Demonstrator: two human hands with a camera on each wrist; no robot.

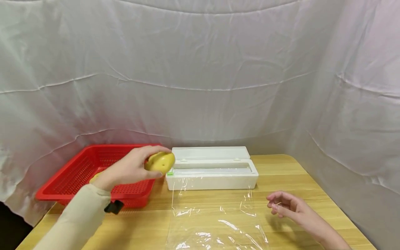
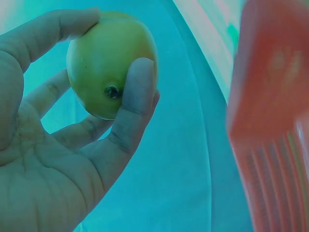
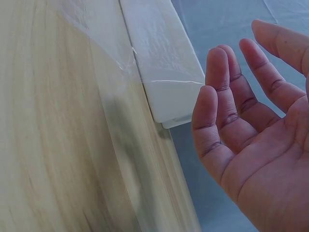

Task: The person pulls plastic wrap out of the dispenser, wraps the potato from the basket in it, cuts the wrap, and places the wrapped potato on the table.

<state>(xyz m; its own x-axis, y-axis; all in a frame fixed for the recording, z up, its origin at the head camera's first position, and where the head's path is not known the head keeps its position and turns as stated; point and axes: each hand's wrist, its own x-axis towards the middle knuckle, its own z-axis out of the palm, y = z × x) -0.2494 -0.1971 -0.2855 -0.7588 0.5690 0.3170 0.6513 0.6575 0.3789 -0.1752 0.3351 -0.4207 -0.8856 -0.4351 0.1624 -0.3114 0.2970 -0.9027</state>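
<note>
My left hand (image 1: 132, 166) grips a yellow mango (image 1: 161, 163) between thumb and fingers, held up over the right edge of the red basket (image 1: 147, 198). In the left wrist view the mango (image 2: 113, 58) shows its dark stem end, with fingertips around its sides. A sheet of clear plastic wrap (image 1: 215, 222) lies on the table, drawn out from a white wrap dispenser box (image 1: 212, 182) whose lid stands up. To the right of the wrap, my right hand (image 1: 289, 210) hovers over the table with loosely bent fingers and nothing in them.
Inside the basket, another yellow piece (image 1: 95, 177) is partly hidden behind the left wrist. A small green part (image 1: 170, 173) sits at the box's left end. Grey-white cloth (image 1: 200, 86) hangs behind and beside the wooden table (image 1: 278, 173).
</note>
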